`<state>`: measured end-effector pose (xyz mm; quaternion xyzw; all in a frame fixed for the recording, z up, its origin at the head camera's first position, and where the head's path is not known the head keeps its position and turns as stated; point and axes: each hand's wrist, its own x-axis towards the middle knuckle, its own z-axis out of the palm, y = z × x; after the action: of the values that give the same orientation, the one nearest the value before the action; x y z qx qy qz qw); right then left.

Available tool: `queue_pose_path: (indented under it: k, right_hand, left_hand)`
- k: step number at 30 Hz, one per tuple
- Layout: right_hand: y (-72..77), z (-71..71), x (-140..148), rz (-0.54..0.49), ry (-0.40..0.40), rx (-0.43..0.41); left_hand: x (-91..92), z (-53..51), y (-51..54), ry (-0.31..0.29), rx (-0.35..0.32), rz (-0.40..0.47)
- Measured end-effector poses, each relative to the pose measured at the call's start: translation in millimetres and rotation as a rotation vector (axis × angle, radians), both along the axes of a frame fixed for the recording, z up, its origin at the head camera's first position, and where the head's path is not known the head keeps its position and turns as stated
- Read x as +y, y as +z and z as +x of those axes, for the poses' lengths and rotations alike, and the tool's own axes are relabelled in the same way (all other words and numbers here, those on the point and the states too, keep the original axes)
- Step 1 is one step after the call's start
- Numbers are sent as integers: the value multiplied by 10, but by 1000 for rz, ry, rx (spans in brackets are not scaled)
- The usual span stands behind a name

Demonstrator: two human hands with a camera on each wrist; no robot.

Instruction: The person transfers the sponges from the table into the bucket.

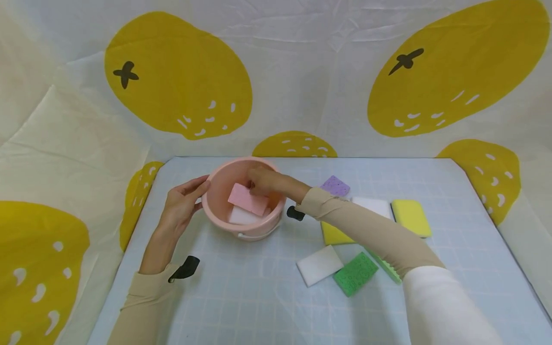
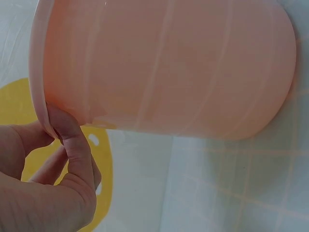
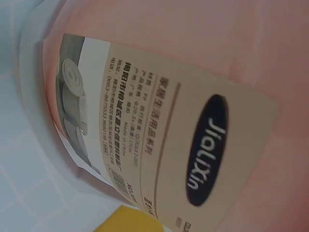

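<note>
A pink bucket (image 1: 220,221) with a white handle stands on the table's left half. My left hand (image 1: 183,203) pinches its rim between thumb and fingers, also seen close up in the left wrist view, where the hand (image 2: 58,179) is beside the bucket wall (image 2: 183,67). My right hand (image 1: 265,181) reaches inside the bucket, its curled fingers at the upper edge of a pink sponge (image 1: 246,199); the fingertips are partly hidden. Beneath lies a white sponge (image 1: 241,215). In the right wrist view a printed label (image 3: 140,121) on the bucket fills the picture and hides the hand.
Right of the bucket lie a purple sponge (image 1: 335,186), white sponges (image 1: 320,265), yellow sponges (image 1: 411,218) and green sponges (image 1: 355,274). My right forearm covers some of them. A fruit-print cloth (image 1: 302,86) hangs behind the pale blue gridded table (image 1: 241,297).
</note>
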<state>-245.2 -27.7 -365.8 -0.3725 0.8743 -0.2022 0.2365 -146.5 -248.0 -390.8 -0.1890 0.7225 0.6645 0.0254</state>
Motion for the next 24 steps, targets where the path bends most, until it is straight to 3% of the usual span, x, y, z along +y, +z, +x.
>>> queue_pose_path:
  k: [5, 13, 17, 24]
  right_hand:
    - [-22, 37, -9, -14, -82, -107]
    - [-118, 61, -42, 13, -154, -192]
    - [-119, 94, -28, 16, -169, -202]
    - [-108, 68, -25, 68, -101, -116]
  left_hand:
    - [-3, 3, -4, 5, 9, 12]
    - [-14, 9, -31, -1, 37, 47]
    - [-14, 5, -38, -4, 42, 61]
    - [-9, 8, -31, -3, 42, 55]
